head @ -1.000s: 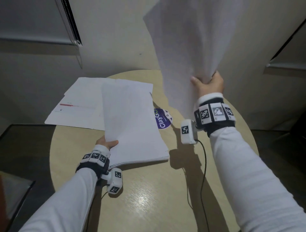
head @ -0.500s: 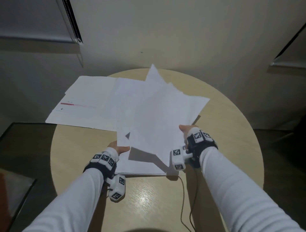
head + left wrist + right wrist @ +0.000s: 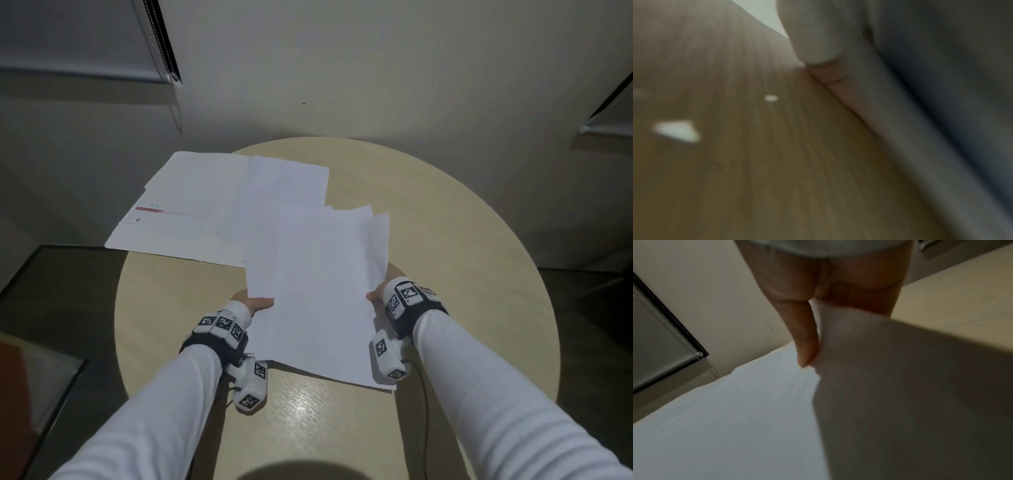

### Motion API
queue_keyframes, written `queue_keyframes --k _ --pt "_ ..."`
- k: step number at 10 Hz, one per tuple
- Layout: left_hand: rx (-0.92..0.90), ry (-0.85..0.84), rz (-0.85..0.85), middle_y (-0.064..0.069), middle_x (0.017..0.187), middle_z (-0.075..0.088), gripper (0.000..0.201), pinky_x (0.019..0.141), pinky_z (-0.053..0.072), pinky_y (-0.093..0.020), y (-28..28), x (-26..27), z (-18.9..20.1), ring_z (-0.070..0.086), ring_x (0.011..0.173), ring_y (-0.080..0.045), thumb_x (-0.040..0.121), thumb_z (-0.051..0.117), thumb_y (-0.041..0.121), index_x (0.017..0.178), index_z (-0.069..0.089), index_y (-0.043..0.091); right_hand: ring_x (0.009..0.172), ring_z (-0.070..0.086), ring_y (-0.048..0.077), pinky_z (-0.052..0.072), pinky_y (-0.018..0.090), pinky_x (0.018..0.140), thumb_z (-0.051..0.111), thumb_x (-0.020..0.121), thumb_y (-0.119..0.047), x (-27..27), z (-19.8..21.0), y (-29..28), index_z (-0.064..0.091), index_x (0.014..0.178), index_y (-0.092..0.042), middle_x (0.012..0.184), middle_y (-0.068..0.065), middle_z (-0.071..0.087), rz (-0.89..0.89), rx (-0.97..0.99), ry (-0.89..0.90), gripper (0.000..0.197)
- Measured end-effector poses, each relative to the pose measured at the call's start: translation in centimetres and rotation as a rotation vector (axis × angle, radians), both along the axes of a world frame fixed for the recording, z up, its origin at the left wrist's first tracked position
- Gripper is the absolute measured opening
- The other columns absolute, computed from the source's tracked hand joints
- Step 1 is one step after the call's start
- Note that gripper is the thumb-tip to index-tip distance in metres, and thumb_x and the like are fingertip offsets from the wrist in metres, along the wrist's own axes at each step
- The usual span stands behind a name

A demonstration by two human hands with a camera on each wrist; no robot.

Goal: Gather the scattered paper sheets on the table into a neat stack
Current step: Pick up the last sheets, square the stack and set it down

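Note:
A stack of white paper sheets point(image 3: 318, 291) lies slightly fanned on the round beige table point(image 3: 462, 240). My left hand point(image 3: 255, 303) holds the stack's left edge with the thumb on top; its fingers are hidden under the sheets. My right hand point(image 3: 380, 291) pinches the right edge. In the right wrist view the thumb point(image 3: 805, 344) lies on top of the paper point(image 3: 735, 418) and the fingers are underneath. The left wrist view is blurred and shows the table point(image 3: 756, 162), a bit of my left hand point(image 3: 830, 76) and the underside of the sheets.
More white sheets point(image 3: 185, 205), one with a red bar, lie at the back left and overhang the table's rim. A dark glass surface point(image 3: 51, 291) stands lower left. A cable point(image 3: 424, 411) runs from my right wrist. A wall and a window blind point(image 3: 85, 34) are behind.
My right hand has brought the raised sheets down onto the stack that my left hand holds. The sheets now lie roughly lined up and cover the purple sticker.

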State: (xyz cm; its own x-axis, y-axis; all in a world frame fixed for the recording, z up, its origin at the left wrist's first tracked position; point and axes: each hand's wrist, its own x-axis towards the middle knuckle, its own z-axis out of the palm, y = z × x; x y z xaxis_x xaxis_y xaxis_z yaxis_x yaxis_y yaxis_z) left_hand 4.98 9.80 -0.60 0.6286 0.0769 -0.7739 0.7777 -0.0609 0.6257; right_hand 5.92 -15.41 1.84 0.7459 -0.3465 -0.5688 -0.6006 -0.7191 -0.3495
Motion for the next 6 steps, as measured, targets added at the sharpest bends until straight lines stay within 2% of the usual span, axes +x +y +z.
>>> queue_keyframes --k 1,2,3,4,5,6 --pt "-0.154 0.034 0.236 -0.025 0.135 0.049 0.047 0.105 0.036 -0.036 -0.1 0.1 -0.1 0.051 0.121 -0.031 0.082 0.062 -0.007 0.127 0.049 -0.011 0.103 0.058 0.032 0.049 0.040 0.088 0.069 0.074 -0.021 0.5 -0.5 -0.3 0.038 0.133 -0.018 0.122 0.008 0.059 -0.048 0.065 -0.099 0.066" --pt "0.084 -0.073 0.244 -0.023 0.147 0.034 0.047 0.109 0.031 -0.037 -0.2 0.0 2.1 0.036 0.135 -0.032 0.094 0.048 0.005 0.137 0.035 -0.008 0.114 0.052 0.036 0.046 0.046 0.094 0.061 0.082 -0.023 0.7 -0.6 0.4 0.021 0.144 -0.023 0.132 0.012 0.047 -0.179 0.091 -0.166 0.073" --pt "-0.652 -0.232 0.679 0.027 0.152 -0.015 0.038 0.117 0.004 -0.022 0.6 1.3 2.2 -0.013 0.143 0.003 0.098 0.026 0.045 0.130 0.045 0.045 0.133 0.034 0.037 0.034 0.049 0.106 0.051 0.091 -0.027 1.0 0.0 1.4 0.010 0.147 -0.019 0.147 0.014 0.031 -0.383 0.106 -0.176 0.070" --pt "0.050 -0.390 -0.410 -0.002 0.158 0.014 0.072 0.102 0.010 -0.009 0.5 0.2 -1.3 0.008 0.147 -0.020 0.047 0.040 0.082 0.081 0.063 0.022 0.132 0.038 0.035 0.035 0.042 0.106 0.047 0.093 -0.031 1.3 -0.3 2.8 0.011 0.148 -0.018 0.145 0.013 0.038 -0.252 0.230 -0.156 0.067" --pt "0.136 -0.209 -0.224 -0.019 0.147 0.036 0.056 0.111 0.028 -0.028 0.4 0.6 -0.6 0.033 0.138 -0.031 0.077 0.056 0.056 0.095 0.058 0.003 0.134 0.037 0.032 0.035 0.040 0.107 0.050 0.093 -0.026 2.0 0.1 3.7 0.004 0.150 -0.019 0.150 0.008 0.032 -0.188 0.306 -0.247 0.073" --pt "0.027 -0.146 -0.091 -0.020 0.139 0.046 0.043 0.102 0.035 -0.025 0.1 0.7 -1.5 0.044 0.132 -0.028 0.089 0.057 0.003 0.130 0.047 -0.009 0.122 0.048 0.033 0.038 0.040 0.100 0.050 0.092 -0.029 2.2 0.2 3.3 0.017 0.146 -0.022 0.137 0.011 0.044 -0.295 0.267 -0.244 0.063"
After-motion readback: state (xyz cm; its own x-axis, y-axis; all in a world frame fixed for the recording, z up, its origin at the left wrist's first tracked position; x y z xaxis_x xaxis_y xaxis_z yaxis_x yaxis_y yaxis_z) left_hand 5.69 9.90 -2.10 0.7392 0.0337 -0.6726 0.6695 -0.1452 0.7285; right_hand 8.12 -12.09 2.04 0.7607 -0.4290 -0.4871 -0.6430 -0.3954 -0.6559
